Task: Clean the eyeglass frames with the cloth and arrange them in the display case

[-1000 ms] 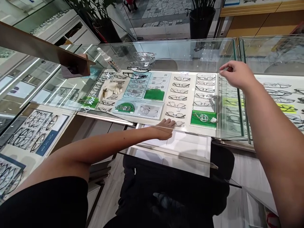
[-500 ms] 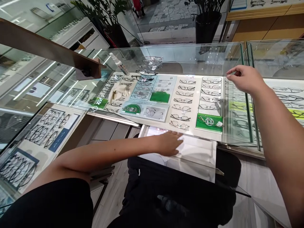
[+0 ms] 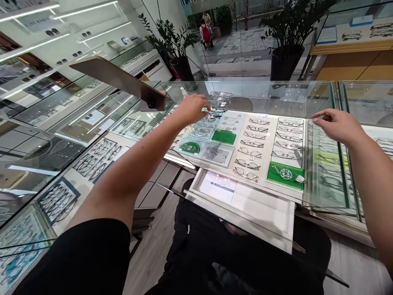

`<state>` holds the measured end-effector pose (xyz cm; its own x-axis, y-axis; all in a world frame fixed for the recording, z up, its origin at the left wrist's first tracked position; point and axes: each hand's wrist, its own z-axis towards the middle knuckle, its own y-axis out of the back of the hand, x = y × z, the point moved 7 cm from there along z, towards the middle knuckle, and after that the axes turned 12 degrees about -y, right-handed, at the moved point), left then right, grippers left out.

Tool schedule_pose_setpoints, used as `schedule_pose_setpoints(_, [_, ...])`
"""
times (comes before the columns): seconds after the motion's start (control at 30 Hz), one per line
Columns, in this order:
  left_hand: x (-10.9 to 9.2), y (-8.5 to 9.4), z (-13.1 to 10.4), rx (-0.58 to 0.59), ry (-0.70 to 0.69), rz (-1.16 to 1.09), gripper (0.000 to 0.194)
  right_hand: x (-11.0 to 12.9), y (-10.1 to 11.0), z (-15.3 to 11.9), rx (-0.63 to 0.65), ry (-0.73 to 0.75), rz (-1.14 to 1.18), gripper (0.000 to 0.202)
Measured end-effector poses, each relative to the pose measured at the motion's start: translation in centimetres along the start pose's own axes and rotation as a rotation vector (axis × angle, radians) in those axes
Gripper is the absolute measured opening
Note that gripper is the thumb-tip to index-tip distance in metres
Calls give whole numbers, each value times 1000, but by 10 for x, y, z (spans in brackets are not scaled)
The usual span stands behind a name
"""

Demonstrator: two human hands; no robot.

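Left arm (image 3: 147, 151) stretched forward, left hand (image 3: 195, 108) fingers bent; right hand (image 3: 340, 125) fingers curled, thumb near index.

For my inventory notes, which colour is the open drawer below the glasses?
The open drawer is white; it shows best in the head view.

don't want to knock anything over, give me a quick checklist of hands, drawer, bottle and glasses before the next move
1. Right hand free: ok, no object shows in it.
2. Left hand not touching the dark-rimmed glasses beside it: cannot tell, any gap is unclear.
3. White bottle in plain view: not ok, mostly hidden behind the left hand.
4. Drawer shut: not ok, it stands pulled out.
5. Middle column of glasses set out in order: ok, one pair below another.
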<state>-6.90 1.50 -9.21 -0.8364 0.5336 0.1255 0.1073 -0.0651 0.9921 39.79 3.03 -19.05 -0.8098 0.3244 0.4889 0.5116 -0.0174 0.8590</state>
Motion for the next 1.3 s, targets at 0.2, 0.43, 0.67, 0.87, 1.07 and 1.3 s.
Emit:
schedule_pose_setpoints(0.2, [43,-33,15,-17,17,108,32,-2,-1,1,9,-6,16,34])
schedule_pose_setpoints(0.43, [55,-50,21,-71,16,74,25,-1,0,-3,19,-27,29,34])
schedule_pose_setpoints(0.67, [26,-21,-9,-108,4,60,25,0,1,-4,9,-13,27,33])
schedule_pose_setpoints(0.87, [-59,31,-92,-25,-39,-233,28,-1,1,-4,2,-6,51,32])
schedule_pose_setpoints(1.07, [-147,-8,-156,338,-222,-568,24,-3,1,-1,-5,-13,24,31])
schedule_pose_setpoints(1.3, [-155,-96,-151,512,-175,-520,17,-5,0,4,-8,-8,-3,33])
